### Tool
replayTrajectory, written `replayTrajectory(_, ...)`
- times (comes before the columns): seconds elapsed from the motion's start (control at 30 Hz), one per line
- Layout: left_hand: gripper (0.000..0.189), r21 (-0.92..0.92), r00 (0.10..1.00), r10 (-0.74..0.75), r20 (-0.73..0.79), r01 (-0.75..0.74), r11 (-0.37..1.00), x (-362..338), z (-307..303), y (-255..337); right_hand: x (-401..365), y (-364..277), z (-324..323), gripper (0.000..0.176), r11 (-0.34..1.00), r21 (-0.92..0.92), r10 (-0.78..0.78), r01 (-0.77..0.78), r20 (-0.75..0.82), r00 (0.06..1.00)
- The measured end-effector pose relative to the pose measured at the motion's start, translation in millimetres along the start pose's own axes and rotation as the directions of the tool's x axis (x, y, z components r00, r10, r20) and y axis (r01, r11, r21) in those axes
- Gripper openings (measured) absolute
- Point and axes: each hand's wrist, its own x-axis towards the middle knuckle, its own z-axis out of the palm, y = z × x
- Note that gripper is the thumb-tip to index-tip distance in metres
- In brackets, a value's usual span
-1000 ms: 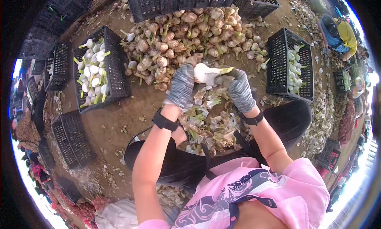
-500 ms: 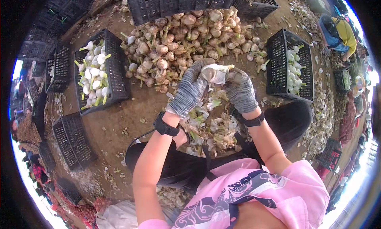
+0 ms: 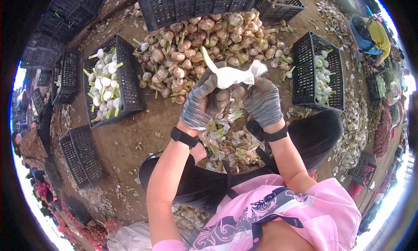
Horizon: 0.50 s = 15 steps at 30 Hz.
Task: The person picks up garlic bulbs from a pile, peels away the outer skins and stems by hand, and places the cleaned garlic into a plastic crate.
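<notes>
Well to the left of the fingers stands the left crate [image 3: 129,83], a black plastic basket holding white peeled garlic with green stalk ends.

The left hand [image 3: 201,104], in a grey striped glove, has its fingers [image 3: 208,86] curled narrow around the lower side of the garlic bulb [image 3: 228,77]. The bulb is white and sits between the two hands, raised above the ground. Its stalk points up and to the left, away from the fingertips.

The right hand [image 3: 262,104], also gloved, has its fingers closed on the right end of the bulb, where a flap of white skin stands out.

Beyond the fingers lies the heap of unpeeled garlic [image 3: 204,37], brownish bulbs on bare earth. Below the hands, towards the wrists, lie the peelings [image 3: 230,142] in a loose pile.

Well to the right of the fingers stands the right crate [image 3: 307,72], partly filled with peeled garlic. Farther right, another person [image 3: 373,35] in yellow bends over the ground.
</notes>
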Motion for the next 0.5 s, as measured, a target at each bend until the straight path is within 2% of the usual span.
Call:
replayTrajectory(0.03,0.04,0.001,1.0,-0.001,0.001,0.001,1.0,0,0,1,3,-1,-2,0.026,0.847,0.495,0.185,-0.195,0.069,0.98)
replayTrajectory(0.07,0.038,0.137,0.997,0.024,-0.071,-0.014,0.99,2,1,2,5,-1,-4,0.029,0.434,0.836,0.303,-0.337,0.217,0.928)
replayTrajectory(0.1,0.037,0.272,0.989,0.057,-0.137,-0.018,0.962,3,1,3,5,4,-5,0.034,0.597,0.766,0.236,-0.238,0.116,0.965)
replayTrajectory(0.13,0.037,0.274,0.989,0.054,-0.135,-0.015,0.962,5,0,2,5,17,-10,0.034,0.596,0.768,0.235,-0.234,0.112,0.966)
replayTrajectory(0.17,0.035,0.402,0.97,0.125,-0.207,-0.032,0.915,6,-2,-1,6,21,-13,0.03,0.931,0.361,0.048,-0.048,0.008,0.999)
replayTrajectory(0.2,0.034,0.523,0.941,0.206,-0.268,-0.038,0.851,7,-3,-3,4,24,-16,0.025,0.971,0.235,0.033,-0.035,0.016,0.999)
replayTrajectory(0.23,0.033,0.511,0.933,0.228,-0.279,-0.057,0.858,8,-3,-6,2,27,-18,0.022,0.994,0.106,0.017,-0.019,0.023,1.0)
replayTrajectory(0.27,0.033,0.51,0.933,0.228,-0.279,-0.058,0.858,9,-1,-8,-1,24,-14,0.022,0.994,0.105,0.017,-0.019,0.024,1.0)
replayTrajectory(0.3,0.033,0.443,0.934,0.222,-0.282,-0.078,0.893,9,1,-10,-2,21,-9,0.019,0.984,-0.05,-0.171,0.172,0.032,0.985)
replayTrajectory(0.33,0.033,0.374,0.934,0.215,-0.285,-0.098,0.922,8,1,-11,-3,22,-7,0.017,0.914,-0.198,-0.348,0.355,0.068,0.935)
replayTrajectory(0.37,0.029,0.336,0.931,0.204,-0.302,-0.097,0.937,9,-6,-12,0,24,-10,0.017,0.829,-0.298,-0.446,0.474,0.16,0.881)
replayTrajectory(0.4,0.029,0.336,0.931,0.201,-0.304,-0.093,0.937,10,-12,-12,-4,27,-10,0.017,0.831,-0.297,-0.443,0.47,0.157,0.882)
replayTrajectory(0.43,0.027,0.394,0.922,0.207,-0.328,-0.066,0.917,11,-18,-10,-9,31,-9,0.016,0.971,0.022,-0.239,0.238,0.019,0.971)
replayTrajectory(0.47,0.025,0.448,0.911,0.215,-0.352,-0.038,0.893,12,-19,-7,-10,28,-4,0.016,0.931,0.364,0.015,0.0,-0.037,0.999)
replayTrajectory(0.5,0.019,0.556,0.892,0.273,-0.36,-0.03,0.831,11,-21,-4,-6,19,-9,0.022,0.864,0.491,0.086,-0.115,0.08,0.993)
